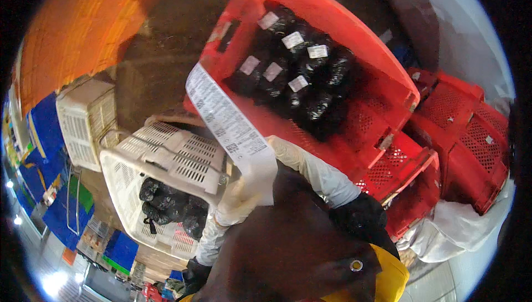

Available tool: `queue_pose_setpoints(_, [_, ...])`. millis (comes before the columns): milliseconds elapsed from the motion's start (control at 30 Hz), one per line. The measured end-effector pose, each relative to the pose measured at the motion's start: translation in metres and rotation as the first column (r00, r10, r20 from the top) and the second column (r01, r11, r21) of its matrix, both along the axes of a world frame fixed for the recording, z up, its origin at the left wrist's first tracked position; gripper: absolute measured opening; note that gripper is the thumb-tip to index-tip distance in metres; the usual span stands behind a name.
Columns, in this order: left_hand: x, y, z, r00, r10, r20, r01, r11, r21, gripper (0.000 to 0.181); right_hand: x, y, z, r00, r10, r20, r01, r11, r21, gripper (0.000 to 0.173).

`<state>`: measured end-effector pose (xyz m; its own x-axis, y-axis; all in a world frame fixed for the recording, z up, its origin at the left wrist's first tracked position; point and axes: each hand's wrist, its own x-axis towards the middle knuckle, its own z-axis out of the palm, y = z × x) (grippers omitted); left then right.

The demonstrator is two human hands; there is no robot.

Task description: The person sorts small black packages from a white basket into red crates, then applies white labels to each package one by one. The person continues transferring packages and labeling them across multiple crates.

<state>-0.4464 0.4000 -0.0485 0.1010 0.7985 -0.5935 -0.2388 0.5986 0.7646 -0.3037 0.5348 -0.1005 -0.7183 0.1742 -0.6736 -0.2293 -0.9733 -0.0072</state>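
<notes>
A long white strip of printed labels (228,119) stretches in front of me and curls at its far end. My left hand (236,204), in a pale glove, grips the near part of this strip. At the strip's right edge, my gloved right hand (286,152) pinches it, its fingertips partly hidden behind the paper. Beyond my right hand is a red plastic crate (332,6) holding several black plastic-wrapped bundles (307,69), some with small white labels on top. Left of my left hand, a white slotted plastic basket (191,158) contains more black plastic-wrapped bundles (166,204).
More red perforated crates (465,135) stand at right, beside white sheeting (453,231). Another white basket (85,125) sits at left, near blue containers (68,214). An orange surface (79,31) rises at upper left. Brown floor (166,40) shows between them.
</notes>
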Motion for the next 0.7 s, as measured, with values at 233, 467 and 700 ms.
queue_pose_setpoints(233, [-0.034,-0.039,0.008,0.991,0.124,-0.057,-0.11,0.972,0.209,0.051,-0.038,-0.031,0.029,0.958,0.12,0.26,-0.253,0.78,0.572,0.013])
queue_pose_setpoints(467, [-0.007,-0.022,0.025,0.884,0.344,-0.317,-0.313,0.939,0.145,0.018,-0.022,-0.039,0.061,0.871,-0.214,0.442,-0.473,-0.125,0.872,0.033])
queue_pose_setpoints(700, [0.006,-0.006,0.0,0.748,-0.122,-0.652,0.356,0.903,0.24,0.016,0.018,-0.025,0.034,0.867,0.254,0.428,-0.402,-0.148,0.903,0.015])
